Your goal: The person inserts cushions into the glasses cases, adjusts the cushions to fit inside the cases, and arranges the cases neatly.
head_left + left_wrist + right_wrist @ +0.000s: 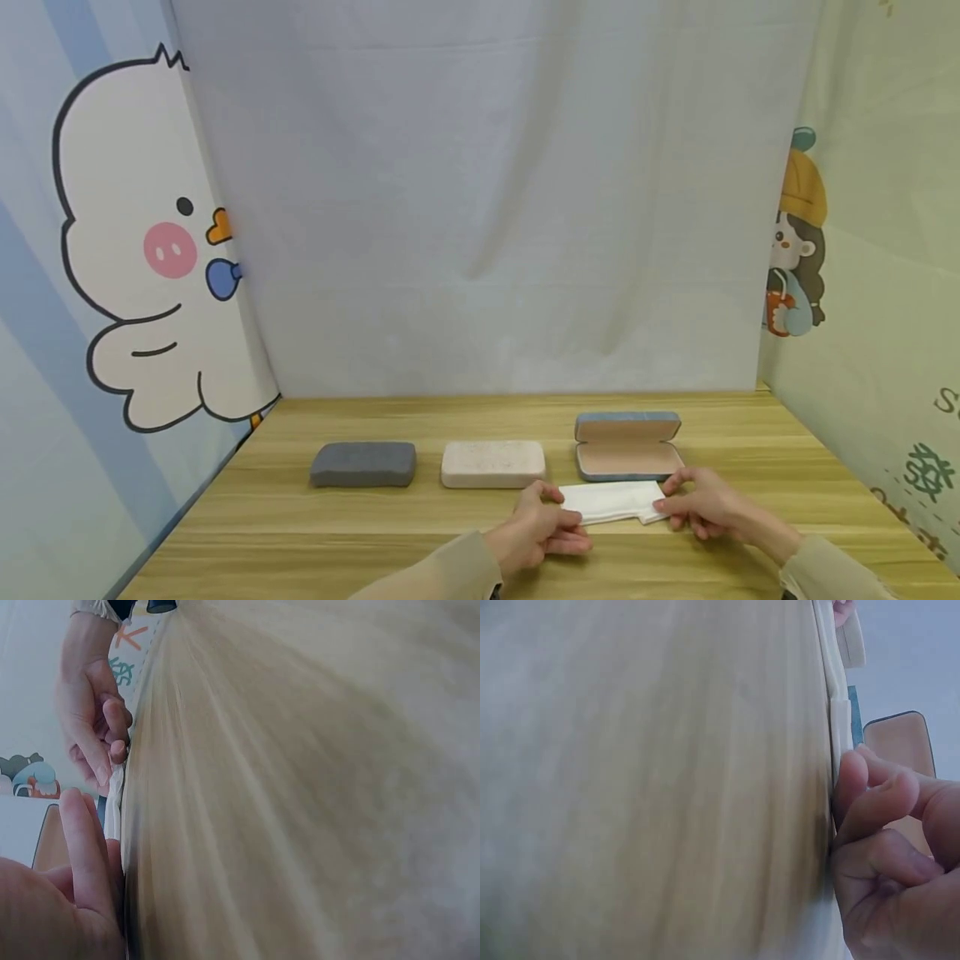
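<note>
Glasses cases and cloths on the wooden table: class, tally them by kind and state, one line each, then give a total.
Closed glasses cases: 2, a grey case and a cream case
Open glasses cases: 1, the blue case
White cloths: 1, the white cloth, held by the left hand and right hand
Total: 4

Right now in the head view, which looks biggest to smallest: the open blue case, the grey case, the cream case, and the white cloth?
1. Open blue case, lid up, so it shows the most.
2. White cloth, though the left hand and right hand cover its ends, so unsure.
3. Grey case and cream case look about alike.
</note>
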The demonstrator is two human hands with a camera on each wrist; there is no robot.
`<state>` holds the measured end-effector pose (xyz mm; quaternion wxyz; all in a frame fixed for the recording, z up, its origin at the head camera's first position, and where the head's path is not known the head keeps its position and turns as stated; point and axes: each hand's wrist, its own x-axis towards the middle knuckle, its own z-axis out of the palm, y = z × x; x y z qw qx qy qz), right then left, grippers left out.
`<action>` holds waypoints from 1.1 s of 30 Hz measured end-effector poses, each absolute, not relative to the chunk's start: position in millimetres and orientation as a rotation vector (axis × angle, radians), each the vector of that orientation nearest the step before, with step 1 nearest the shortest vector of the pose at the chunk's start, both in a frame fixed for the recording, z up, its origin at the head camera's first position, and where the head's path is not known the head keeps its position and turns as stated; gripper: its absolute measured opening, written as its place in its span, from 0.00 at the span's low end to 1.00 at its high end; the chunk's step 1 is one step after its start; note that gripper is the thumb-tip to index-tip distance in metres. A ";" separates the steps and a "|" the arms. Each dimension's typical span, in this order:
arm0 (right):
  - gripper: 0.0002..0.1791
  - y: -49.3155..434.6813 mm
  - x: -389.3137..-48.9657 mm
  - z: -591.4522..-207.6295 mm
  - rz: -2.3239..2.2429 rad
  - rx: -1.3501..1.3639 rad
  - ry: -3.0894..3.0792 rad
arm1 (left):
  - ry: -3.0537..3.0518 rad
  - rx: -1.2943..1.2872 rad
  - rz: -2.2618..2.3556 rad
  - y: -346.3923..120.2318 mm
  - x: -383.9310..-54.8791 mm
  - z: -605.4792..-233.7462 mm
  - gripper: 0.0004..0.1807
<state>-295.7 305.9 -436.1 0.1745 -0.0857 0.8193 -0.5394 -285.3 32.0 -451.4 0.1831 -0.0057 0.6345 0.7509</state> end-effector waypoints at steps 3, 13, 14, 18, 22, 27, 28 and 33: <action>0.20 303.6 -295.8 -436.1 -1.512 -0.228 2.348 | 1.799 -0.027 2.114 34.8 -284.0 -449.5 0.15; 0.14 298.6 -293.5 -436.0 -1.488 -0.163 2.402 | 1.862 -0.124 2.079 42.4 -287.1 -449.8 0.06; 0.13 298.6 -293.2 -436.0 -1.488 -0.161 2.396 | 1.865 -0.124 2.074 42.5 -287.1 -450.2 0.06; 0.11 299.2 -292.2 -435.9 -1.477 -0.166 2.389 | 1.856 -0.116 2.069 43.1 -287.4 -450.4 0.05; 0.08 302.4 -292.5 -435.8 -1.475 -0.212 2.386 | 1.842 -0.113 2.080 44.5 -291.1 -446.9 0.04; 0.09 307.4 -293.9 -432.1 -1.521 -0.218 2.362 | 1.834 -0.098 2.101 46.7 -297.3 -436.5 0.07; 0.09 308.3 -294.4 -430.7 -1.530 -0.215 2.359 | 1.828 -0.090 2.105 47.0 -298.4 -434.5 0.07; 0.09 313.8 -300.2 -421.4 -1.530 -0.240 2.376 | 1.785 -0.066 2.140 48.3 -303.8 -424.8 0.07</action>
